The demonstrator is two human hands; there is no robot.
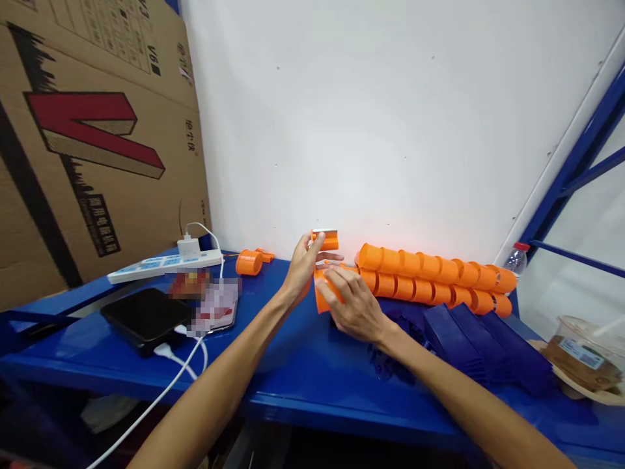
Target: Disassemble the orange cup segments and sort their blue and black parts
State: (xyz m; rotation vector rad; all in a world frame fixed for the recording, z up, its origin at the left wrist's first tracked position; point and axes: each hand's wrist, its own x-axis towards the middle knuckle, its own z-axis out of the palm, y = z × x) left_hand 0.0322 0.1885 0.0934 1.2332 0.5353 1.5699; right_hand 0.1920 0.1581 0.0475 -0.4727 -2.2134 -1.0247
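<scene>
My left hand (303,268) is closed, thumb over a small orange plastic piece (328,242) with a whitish strip along its top edge. Close to it, at the right, my right hand (355,305) curls its fingers round an orange cylindrical part (322,294). Part of that cylinder is hidden behind the fingers, and some of its orange shows beneath my left palm. Just right of my hands lie two stacked rows of nested orange cylinders (430,267). Another orange cylinder (249,262) rests on its side to the left, touching smaller orange pieces (265,255).
Dark blue flat pieces (469,345) lie in front of the rows on the blue table (293,365). At right are a drink cup (581,355) and a bottle (516,258). To the left are a power strip (166,264), a black device (146,316), white cables and a large cardboard box (107,195).
</scene>
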